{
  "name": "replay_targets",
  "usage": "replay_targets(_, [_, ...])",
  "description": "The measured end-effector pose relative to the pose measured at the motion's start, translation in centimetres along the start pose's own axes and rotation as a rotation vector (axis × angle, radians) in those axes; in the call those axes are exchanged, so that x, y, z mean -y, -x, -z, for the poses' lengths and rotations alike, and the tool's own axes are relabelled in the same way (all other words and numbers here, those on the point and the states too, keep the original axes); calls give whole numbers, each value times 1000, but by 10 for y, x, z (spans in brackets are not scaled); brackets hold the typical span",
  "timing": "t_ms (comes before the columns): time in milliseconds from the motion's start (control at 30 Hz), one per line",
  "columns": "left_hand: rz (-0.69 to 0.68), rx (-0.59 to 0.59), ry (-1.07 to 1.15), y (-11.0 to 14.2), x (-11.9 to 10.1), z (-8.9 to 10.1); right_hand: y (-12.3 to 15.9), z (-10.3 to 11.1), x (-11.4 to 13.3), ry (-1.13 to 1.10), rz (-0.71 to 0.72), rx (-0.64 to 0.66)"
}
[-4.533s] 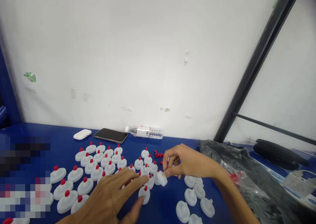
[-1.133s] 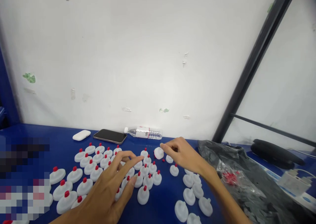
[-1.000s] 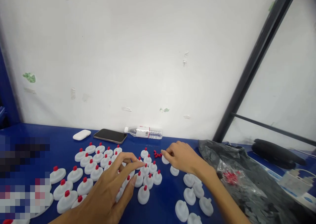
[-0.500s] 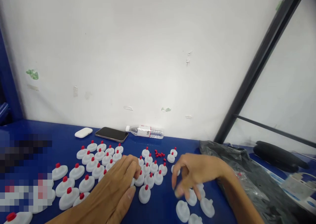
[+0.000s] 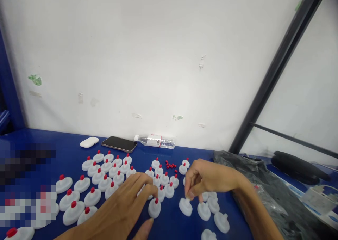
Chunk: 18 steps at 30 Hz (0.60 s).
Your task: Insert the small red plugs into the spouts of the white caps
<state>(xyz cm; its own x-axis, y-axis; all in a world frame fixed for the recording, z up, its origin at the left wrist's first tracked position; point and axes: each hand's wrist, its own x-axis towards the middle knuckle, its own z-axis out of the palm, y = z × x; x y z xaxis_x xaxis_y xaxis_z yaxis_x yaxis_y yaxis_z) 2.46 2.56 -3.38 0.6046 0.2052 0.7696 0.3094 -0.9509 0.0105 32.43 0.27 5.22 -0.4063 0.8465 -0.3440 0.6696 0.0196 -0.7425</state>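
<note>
Many white round plastic pieces with short stems lie on the blue table. My right hand (image 5: 196, 183) pinches the stem of an uncapped white round piece (image 5: 185, 207) between thumb and fingers. Below and right of it are several more uncapped pieces (image 5: 222, 222). My left hand (image 5: 132, 201) is open, thumb and fingers apart, beside a red-capped white piece (image 5: 154, 209). Whether its fingertips touch that piece I cannot tell. Pieces with red caps (image 5: 93, 197) spread out to the left, some hidden under my left hand. A small heap of loose red caps (image 5: 170, 165) lies behind the middle group.
Along the white wall lie a white case (image 5: 89, 142), a phone (image 5: 119, 143) and a clear bottle (image 5: 155, 141) on its side. A dark plastic bag (image 5: 274, 194) covers the right side, near a power strip and plug (image 5: 319, 199). A black slanted post (image 5: 280, 67) rises behind.
My right hand has closed on an uncapped piece and brought it up and left from the near end of the group. My left hand has spread its fingers and shifted right, towards the front capped piece.
</note>
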Motion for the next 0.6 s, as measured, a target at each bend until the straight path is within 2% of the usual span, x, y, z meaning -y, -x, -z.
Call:
replay_targets(100, [-78, 35, -52, -12, -8, 4, -5, -6, 10, -49, 162, -100])
replay_targets(200, [-77, -3, -39, -12, -8, 2, -12, -20, 23, -184, 281, -104])
replay_targets(333, [-52, 7, 30, -9, -5, 0, -17, -34, 33, -260, 346, -74])
replay_targets(400, [-27, -9, 80, -7, -3, -1, -16, -32, 34, -239, 345, -120])
replay_targets(467, [9, -32, 95, -6, -2, -2, -17, -26, 30, -72, 286, -279])
replay_targets(533, [23, -45, 74, -4, -1, -2, -20, -20, 23, 286, 142, -520])
replay_targets(600, [17, -55, 52, -4, 0, -2, -27, -16, 14, 627, -23, -680])
